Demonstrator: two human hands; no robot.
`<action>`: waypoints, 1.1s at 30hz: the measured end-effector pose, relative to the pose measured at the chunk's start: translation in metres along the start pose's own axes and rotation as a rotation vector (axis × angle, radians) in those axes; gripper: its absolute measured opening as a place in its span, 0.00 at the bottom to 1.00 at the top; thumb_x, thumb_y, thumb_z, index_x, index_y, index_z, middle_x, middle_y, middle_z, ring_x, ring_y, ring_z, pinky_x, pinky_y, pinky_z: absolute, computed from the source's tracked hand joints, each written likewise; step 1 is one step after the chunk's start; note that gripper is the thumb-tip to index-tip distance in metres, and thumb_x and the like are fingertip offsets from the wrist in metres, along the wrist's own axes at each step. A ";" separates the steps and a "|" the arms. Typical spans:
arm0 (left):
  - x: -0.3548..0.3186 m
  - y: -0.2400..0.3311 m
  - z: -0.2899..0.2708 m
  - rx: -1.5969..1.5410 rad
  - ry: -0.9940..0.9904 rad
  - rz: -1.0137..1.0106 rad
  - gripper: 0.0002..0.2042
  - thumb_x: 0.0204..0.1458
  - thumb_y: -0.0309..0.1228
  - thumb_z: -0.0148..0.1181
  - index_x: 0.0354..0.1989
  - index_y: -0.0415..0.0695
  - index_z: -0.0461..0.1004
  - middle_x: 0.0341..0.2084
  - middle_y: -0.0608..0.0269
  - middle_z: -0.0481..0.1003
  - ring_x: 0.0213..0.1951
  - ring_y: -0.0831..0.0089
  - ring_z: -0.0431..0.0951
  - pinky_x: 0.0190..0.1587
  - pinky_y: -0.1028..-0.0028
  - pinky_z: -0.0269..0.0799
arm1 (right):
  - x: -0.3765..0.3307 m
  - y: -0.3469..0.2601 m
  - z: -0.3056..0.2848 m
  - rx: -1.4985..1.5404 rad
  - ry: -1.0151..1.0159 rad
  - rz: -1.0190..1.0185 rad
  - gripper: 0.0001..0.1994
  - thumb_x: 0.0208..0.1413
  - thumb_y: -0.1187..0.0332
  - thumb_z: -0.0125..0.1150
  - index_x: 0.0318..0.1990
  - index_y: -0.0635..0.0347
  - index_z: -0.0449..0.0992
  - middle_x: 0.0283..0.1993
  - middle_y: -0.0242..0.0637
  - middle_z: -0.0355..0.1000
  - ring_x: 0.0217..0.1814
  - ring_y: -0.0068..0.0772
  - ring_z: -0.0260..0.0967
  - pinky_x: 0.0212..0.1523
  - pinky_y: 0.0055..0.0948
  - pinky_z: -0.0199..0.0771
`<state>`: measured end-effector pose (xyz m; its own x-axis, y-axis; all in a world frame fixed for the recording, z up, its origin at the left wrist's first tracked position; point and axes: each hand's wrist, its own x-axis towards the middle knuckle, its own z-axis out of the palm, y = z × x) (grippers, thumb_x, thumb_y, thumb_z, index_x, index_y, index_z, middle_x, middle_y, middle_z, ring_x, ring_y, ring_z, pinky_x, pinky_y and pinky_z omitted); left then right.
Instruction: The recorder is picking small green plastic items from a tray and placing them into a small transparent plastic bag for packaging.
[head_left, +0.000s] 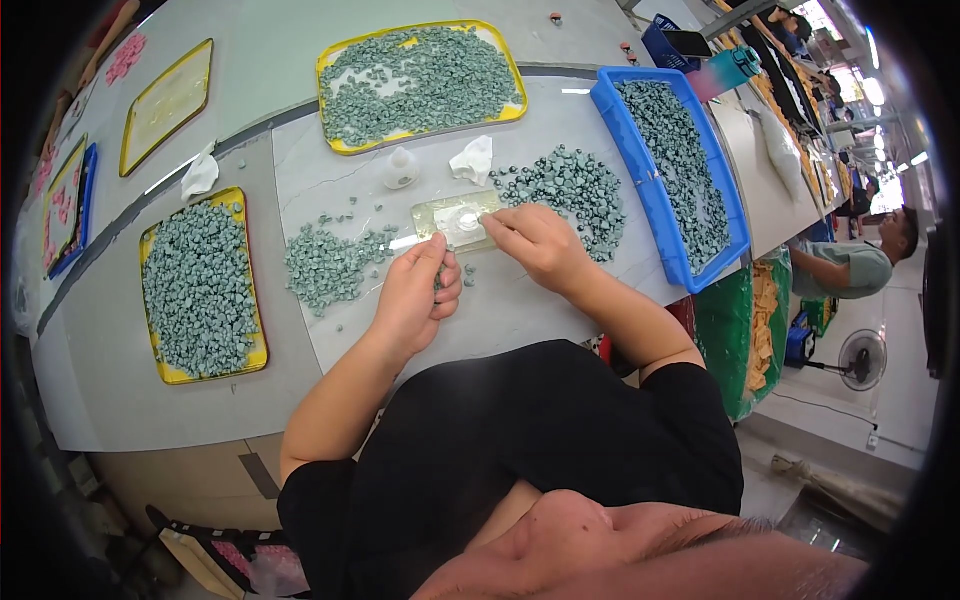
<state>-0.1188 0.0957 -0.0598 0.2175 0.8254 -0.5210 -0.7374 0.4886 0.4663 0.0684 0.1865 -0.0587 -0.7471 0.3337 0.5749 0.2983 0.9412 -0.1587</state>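
Between my hands lies a pale yellowish, translucent rectangular block (428,217) with a white patch on top. My left hand (410,295) is closed at its near left edge, thumb against the curled fingers, with a few small grey-green pieces (438,282) showing in them. My right hand (545,247) pinches at the block's right side; what its fingertips hold is too small to make out. Left of the block spreads a loose heap of grey-green pieces (330,265). To the right is another heap (575,195), its pieces dotted with dark shiny spots.
Behind the block stand a small white bottle (401,170) and crumpled tissue (472,160). Yellow-rimmed trays of green pieces sit at the back (335,147) and left (262,340). A blue tray (655,215) borders the right. A person (850,268) is beyond the table.
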 end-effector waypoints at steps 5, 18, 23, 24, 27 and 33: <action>-0.004 0.001 -0.002 0.024 -0.021 -0.025 0.12 0.61 0.38 0.45 0.31 0.43 0.63 0.20 0.68 0.61 0.18 0.82 0.56 0.15 0.84 0.46 | 0.003 -0.004 0.004 -0.032 -0.029 -0.017 0.17 0.39 0.76 0.54 0.41 0.67 0.74 0.36 0.39 0.71 0.32 0.36 0.69 0.31 0.30 0.70; -0.005 0.000 -0.013 0.042 -0.086 0.076 0.06 0.59 0.32 0.49 0.35 0.42 0.65 0.28 0.67 0.65 0.22 0.83 0.58 0.18 0.85 0.50 | 0.009 -0.009 0.013 0.155 0.024 0.114 0.15 0.39 0.80 0.61 0.39 0.64 0.76 0.34 0.38 0.72 0.30 0.33 0.70 0.29 0.27 0.70; -0.005 -0.001 -0.016 0.047 -0.094 0.069 0.07 0.59 0.33 0.49 0.34 0.42 0.65 0.27 0.67 0.66 0.22 0.83 0.58 0.18 0.85 0.50 | 0.010 -0.017 0.018 0.369 0.065 0.496 0.09 0.42 0.79 0.65 0.34 0.63 0.78 0.30 0.37 0.73 0.27 0.30 0.70 0.25 0.23 0.69; -0.006 0.000 -0.015 0.034 -0.084 0.059 0.08 0.60 0.33 0.48 0.33 0.43 0.65 0.26 0.67 0.65 0.22 0.83 0.58 0.18 0.84 0.49 | 0.010 -0.017 0.018 0.373 0.052 0.508 0.07 0.43 0.78 0.65 0.32 0.64 0.78 0.29 0.37 0.73 0.27 0.30 0.70 0.24 0.22 0.69; -0.006 0.001 -0.015 0.023 -0.081 0.034 0.09 0.60 0.35 0.47 0.32 0.43 0.64 0.24 0.68 0.64 0.22 0.82 0.58 0.18 0.84 0.49 | 0.009 -0.014 0.022 0.234 0.114 0.295 0.09 0.42 0.79 0.64 0.35 0.64 0.77 0.31 0.36 0.73 0.28 0.31 0.70 0.26 0.24 0.70; -0.007 0.001 -0.018 0.027 -0.078 0.014 0.09 0.60 0.36 0.46 0.33 0.43 0.64 0.24 0.68 0.64 0.22 0.82 0.59 0.18 0.84 0.50 | 0.004 -0.013 0.019 0.057 -0.032 0.083 0.16 0.39 0.79 0.61 0.40 0.66 0.75 0.34 0.38 0.72 0.31 0.34 0.69 0.29 0.30 0.71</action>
<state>-0.1320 0.0854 -0.0685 0.2571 0.8512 -0.4576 -0.7237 0.4834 0.4924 0.0503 0.1769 -0.0693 -0.7400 0.4116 0.5320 0.3265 0.9113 -0.2509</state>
